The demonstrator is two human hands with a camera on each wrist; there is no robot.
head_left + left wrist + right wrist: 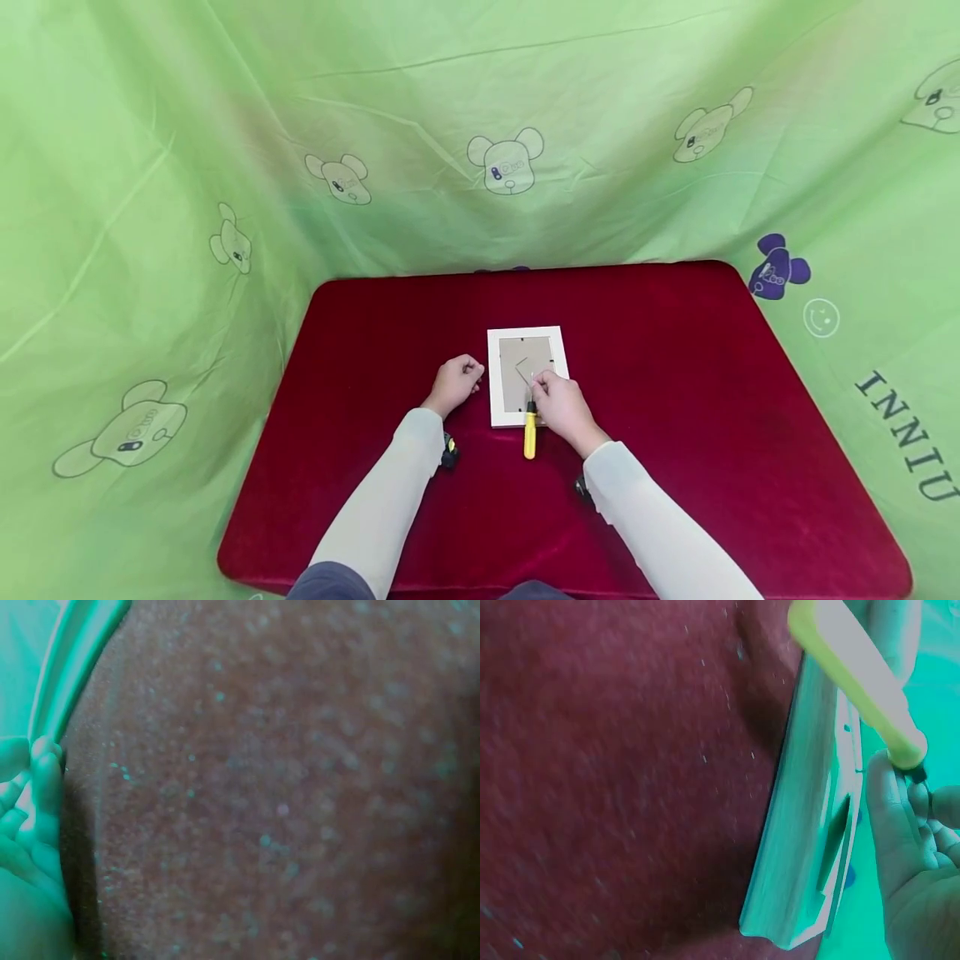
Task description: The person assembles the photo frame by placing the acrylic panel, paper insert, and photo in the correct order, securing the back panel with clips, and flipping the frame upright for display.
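Observation:
A white picture frame lies on the red surface with its beige backing facing up; small dark tabs sit along the backing's edges. Over its lower right part, my right hand pinches a screwdriver by the shaft near the handle. The yellow handle points back toward me, and the metal tip is over the backing; whether it touches cannot be told. In the right wrist view the handle passes above the frame's side. My left hand rests left of the frame, fingers loosely curled, holding nothing visible.
The red cushioned surface has rounded corners. Green cloth with bear prints hangs behind it and at both sides. A small dark device sits at my left wrist, another at my right.

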